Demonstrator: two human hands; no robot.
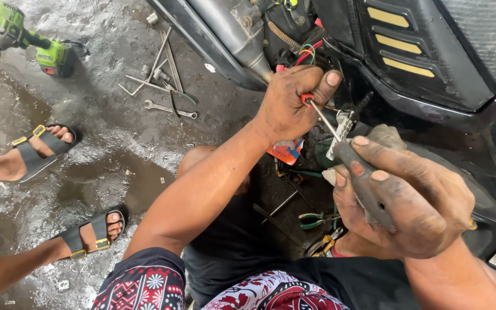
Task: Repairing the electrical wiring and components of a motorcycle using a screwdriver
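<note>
My left hand (289,104) grips a red-handled screwdriver (320,117), its metal shaft slanting down to the right. The tip meets a small metal part (342,127) at the top of a dark grey piece (365,185) that my right hand (410,198) holds, fingers wrapped over it. Both hands are grimy and work beside the black body panel of a scooter (420,63), just below a bundle of coloured wires (305,54).
Wrenches and hex keys (161,80) lie on the wet concrete floor, with a green cordless impact driver (27,41) at top left. Another person's sandalled feet (41,146) stand at left. Green-handled pliers (316,218) and an orange packet (287,150) lie below my hands.
</note>
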